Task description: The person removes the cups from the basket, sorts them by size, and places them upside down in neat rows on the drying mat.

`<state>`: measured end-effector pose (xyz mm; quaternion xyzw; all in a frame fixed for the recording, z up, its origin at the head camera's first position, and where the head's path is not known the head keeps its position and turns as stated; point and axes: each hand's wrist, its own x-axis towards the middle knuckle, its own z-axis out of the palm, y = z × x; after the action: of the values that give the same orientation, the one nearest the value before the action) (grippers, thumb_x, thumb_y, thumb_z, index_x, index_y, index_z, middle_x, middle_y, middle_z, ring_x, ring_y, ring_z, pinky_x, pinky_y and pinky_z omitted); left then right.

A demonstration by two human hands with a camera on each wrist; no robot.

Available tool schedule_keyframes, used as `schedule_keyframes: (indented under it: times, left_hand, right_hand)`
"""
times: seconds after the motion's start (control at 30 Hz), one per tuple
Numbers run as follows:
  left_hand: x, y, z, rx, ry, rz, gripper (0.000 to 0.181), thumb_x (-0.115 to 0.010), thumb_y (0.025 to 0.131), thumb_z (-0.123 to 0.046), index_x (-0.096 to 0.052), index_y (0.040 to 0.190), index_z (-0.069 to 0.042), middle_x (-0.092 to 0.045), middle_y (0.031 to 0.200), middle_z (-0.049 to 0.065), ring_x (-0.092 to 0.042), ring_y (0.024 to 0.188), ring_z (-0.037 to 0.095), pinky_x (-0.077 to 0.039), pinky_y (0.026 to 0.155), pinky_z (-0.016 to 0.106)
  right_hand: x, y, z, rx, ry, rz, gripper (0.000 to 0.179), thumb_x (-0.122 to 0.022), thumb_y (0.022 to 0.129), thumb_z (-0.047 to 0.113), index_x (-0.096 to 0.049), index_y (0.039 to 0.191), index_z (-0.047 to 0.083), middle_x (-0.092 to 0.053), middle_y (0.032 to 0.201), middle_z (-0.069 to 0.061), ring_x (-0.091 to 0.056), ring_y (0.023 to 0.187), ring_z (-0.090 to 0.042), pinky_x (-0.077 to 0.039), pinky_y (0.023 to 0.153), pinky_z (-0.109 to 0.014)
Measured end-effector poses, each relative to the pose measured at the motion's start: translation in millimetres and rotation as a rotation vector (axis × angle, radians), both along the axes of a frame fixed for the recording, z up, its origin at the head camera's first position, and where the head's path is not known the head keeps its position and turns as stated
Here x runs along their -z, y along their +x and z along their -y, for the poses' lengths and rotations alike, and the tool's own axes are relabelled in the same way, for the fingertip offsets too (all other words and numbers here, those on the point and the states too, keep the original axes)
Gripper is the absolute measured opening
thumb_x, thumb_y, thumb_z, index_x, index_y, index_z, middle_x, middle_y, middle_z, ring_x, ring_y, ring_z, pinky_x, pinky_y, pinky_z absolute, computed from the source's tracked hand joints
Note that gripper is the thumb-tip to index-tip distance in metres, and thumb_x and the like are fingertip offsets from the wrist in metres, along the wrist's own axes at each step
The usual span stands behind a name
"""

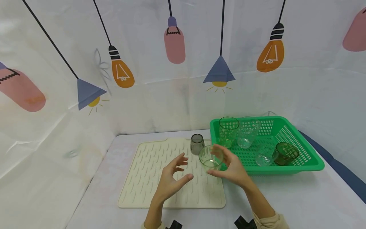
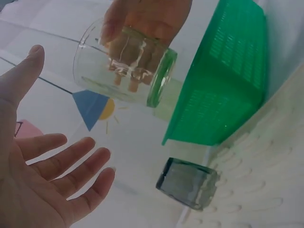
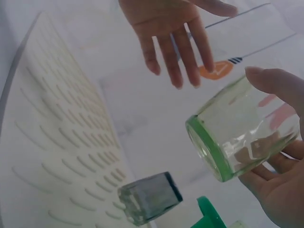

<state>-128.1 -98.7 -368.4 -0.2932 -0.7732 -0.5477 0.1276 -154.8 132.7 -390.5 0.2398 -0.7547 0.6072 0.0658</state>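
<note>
A cream ribbed mat (image 1: 140,190) is laid on the white table (image 1: 94,203), and a green basket (image 1: 274,170) is set at its right. Between the two, the right hand (image 1: 231,165) is held with thumb and fingers curved round a pale green glass (image 1: 211,161), which is gripped clear of the mat, above its right part, with its base toward the ribs. The left hand (image 1: 170,183) is held over the mat near the glass, fingers loosely spread, thumb well apart, nothing gripped.

The step in hand is judged to be the moving of this one glass between basket and mat; the direction cannot be told. For the next move, a steady grip seems called for, with the side kept from knocking the small grey glass (image 1: 197,144) on the mat.

Part of the held glass is covered by the right hand. In the basket, a tall green glass (image 1: 228,135), a tall clear glass (image 1: 248,133), a short clear glass (image 1: 264,156) and a dark olive glass (image 1: 287,154) are seen, the clear outlines poorly defined. Whether the grey glass is placed mouth up or down is hard to make out.
</note>
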Motion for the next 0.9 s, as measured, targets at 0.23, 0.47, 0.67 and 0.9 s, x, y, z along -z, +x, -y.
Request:
schedule_keyframes:
  times: [0.23, 0.47, 0.67, 0.9]
  left_hand:
    - [1.4, -7.8, -14.6, 0.050, -0.002, -0.003, 0.063, -0.070, 0.075, -0.009, -0.040, 0.129, 0.003, -0.056, 0.112, 0.018, -0.057, 0.095, 0.030, -0.050, 0.071, 0.041]
    - [15.6, -18.6, -22.9, 0.037, -0.031, 0.031, 0.070, -0.073, 0.074, -0.025, -0.039, 0.133, -0.009, -0.051, 0.121, 0.012, -0.055, 0.096, 0.023, -0.051, 0.072, 0.034]
    - [14.9, -19.0, -28.5, -0.003, -0.094, -0.014, 0.072, -0.073, 0.073, -0.028, -0.039, 0.133, -0.006, -0.050, 0.122, 0.006, -0.053, 0.096, 0.020, -0.050, 0.070, 0.027]
    - [10.7, -19.7, -32.9, -0.020, -0.190, -0.011, 0.076, -0.070, 0.074, -0.039, -0.037, 0.133, -0.005, -0.048, 0.124, 0.005, -0.053, 0.096, 0.020, -0.049, 0.071, 0.028]
  right_hand:
    - [-11.6, 9.6, 11.5, -0.006, 0.021, -0.006, 0.075, -0.076, 0.067, 0.005, -0.037, 0.131, 0.006, -0.041, 0.130, -0.017, -0.042, 0.118, -0.032, -0.035, 0.094, -0.051]
    - [-5.3, 9.1, 16.1, -0.005, 0.058, -0.044, 0.075, -0.076, 0.068, 0.008, -0.037, 0.131, 0.007, -0.042, 0.129, -0.013, -0.041, 0.118, -0.032, -0.035, 0.092, -0.054]
    - [7.2, 2.7, 15.2, -0.005, 0.063, -0.078, 0.074, -0.077, 0.068, 0.013, -0.039, 0.131, 0.013, -0.042, 0.131, -0.008, -0.040, 0.119, -0.027, -0.037, 0.092, -0.054]
    - [9.5, 1.4, 18.6, 0.003, 0.099, -0.192, 0.074, -0.077, 0.066, 0.010, -0.040, 0.130, 0.005, -0.047, 0.125, -0.013, -0.045, 0.113, -0.028, -0.042, 0.089, -0.049]
